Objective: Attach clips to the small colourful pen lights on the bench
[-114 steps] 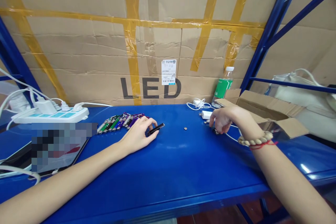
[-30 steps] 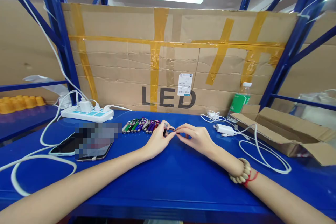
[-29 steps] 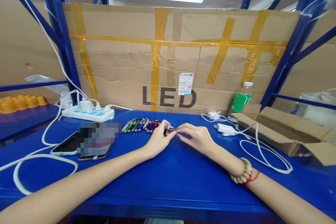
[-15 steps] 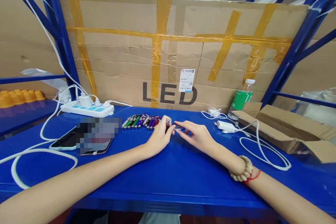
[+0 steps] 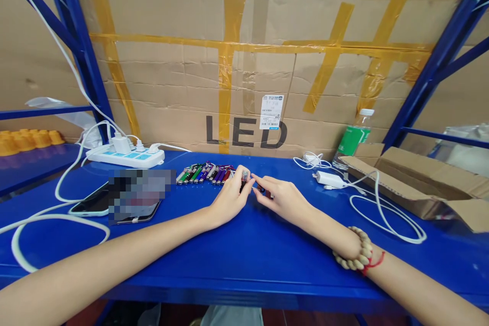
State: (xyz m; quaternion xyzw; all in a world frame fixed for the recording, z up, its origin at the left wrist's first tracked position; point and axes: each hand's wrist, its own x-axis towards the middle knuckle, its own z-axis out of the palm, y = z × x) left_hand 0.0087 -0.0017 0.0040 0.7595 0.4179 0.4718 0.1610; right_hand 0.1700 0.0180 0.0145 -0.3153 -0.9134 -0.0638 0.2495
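Observation:
My left hand (image 5: 229, 197) is closed around a small black mini flashlight (image 5: 243, 179), held upright with its pale end showing above the fingers. Most of its body is hidden by the hand. Just to the right, my right hand (image 5: 284, 197) pinches a small dark piece (image 5: 261, 189) between thumb and fingers; its exact kind is too small to tell. The two sets of fingertips nearly meet above the blue tabletop (image 5: 237, 254). Behind my left hand lies a row of several coloured mini flashlights (image 5: 204, 173), green, blue, purple and red, with clips at their far ends.
At left are a white power strip (image 5: 126, 157), a phone (image 5: 91, 204) and a partly blurred tablet (image 5: 139, 220). A white adapter (image 5: 330, 180) with a looped cable, a green-labelled bottle (image 5: 353, 140) and an open cardboard box (image 5: 416, 183) stand right. Taped cardboard (image 5: 171, 81) backs the table.
Since the oldest frame, my right hand has come from beside the adapter to meet my left, and the small round piece on the table is no longer visible. Lately only the fingers have shifted slightly.

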